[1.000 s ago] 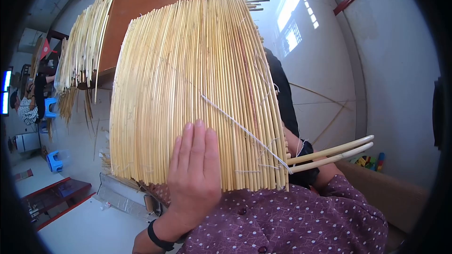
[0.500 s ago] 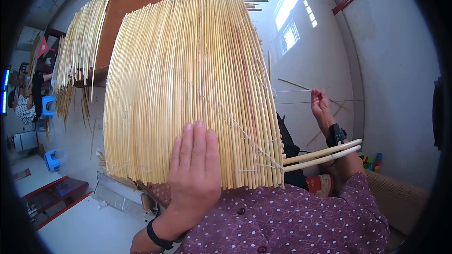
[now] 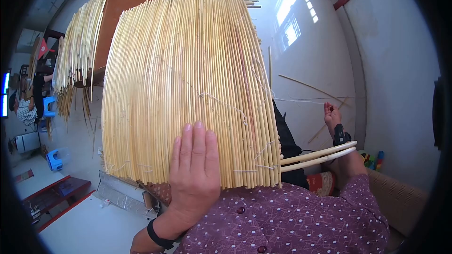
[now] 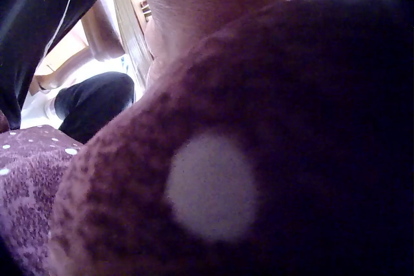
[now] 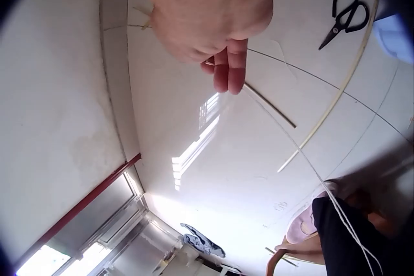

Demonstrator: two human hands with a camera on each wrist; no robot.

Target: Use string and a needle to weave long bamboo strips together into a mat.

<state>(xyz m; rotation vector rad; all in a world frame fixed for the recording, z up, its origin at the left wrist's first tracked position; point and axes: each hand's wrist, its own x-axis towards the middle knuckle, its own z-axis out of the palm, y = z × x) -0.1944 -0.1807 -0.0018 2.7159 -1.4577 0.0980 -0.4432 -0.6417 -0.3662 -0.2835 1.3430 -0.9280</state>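
A large mat of thin pale reeds (image 3: 188,80) tied side by side stands upright in front of me. My left hand (image 3: 195,169) lies flat on its lower front, fingers straight and together. Two thicker canes (image 3: 325,153) stick out to the right from the mat's lower edge. Out to the right my right hand (image 3: 331,113) pinches a white string (image 3: 301,101) that runs taut from the mat's right edge. In the right wrist view the fingers (image 5: 223,69) curl over the string (image 5: 304,159). Purple dotted cloth (image 4: 213,185) fills the left wrist view.
A second bundle of reeds (image 3: 80,42) leans on a brown table (image 3: 141,0) at the back left. Loose sticks (image 3: 306,84) and black scissors (image 5: 346,11) lie on the pale floor. A blue stool (image 3: 54,160) and a seated person (image 3: 26,108) are far left.
My right hand came out from behind the mat and drew the string away to the right. The string that crossed the mat's front went slack and shorter. The left hand stayed put.
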